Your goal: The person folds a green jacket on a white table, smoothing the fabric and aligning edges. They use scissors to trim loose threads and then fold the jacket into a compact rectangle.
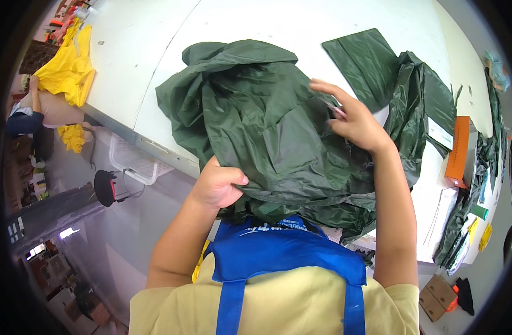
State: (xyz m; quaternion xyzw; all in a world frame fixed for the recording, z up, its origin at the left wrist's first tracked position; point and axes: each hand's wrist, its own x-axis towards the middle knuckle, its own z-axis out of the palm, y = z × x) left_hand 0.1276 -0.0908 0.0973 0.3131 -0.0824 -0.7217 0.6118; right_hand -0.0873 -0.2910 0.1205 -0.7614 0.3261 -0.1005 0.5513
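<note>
Shiny dark green fabric (278, 134) sits bunched at the near side of the white table (149, 33). Left hand (219, 185) pinches its near edge (270, 199); right hand (353, 118) is over the right side, finger and thumb spread, too blurred to tell if it grips the pinkish thing (338, 111) there. I'd guess it's light, floppy and kinda slippery, so hold that near edge, not the loose middle

Glossy dark-green fabric (267, 128), crumpled, heaped on white table (138, 39)
</note>
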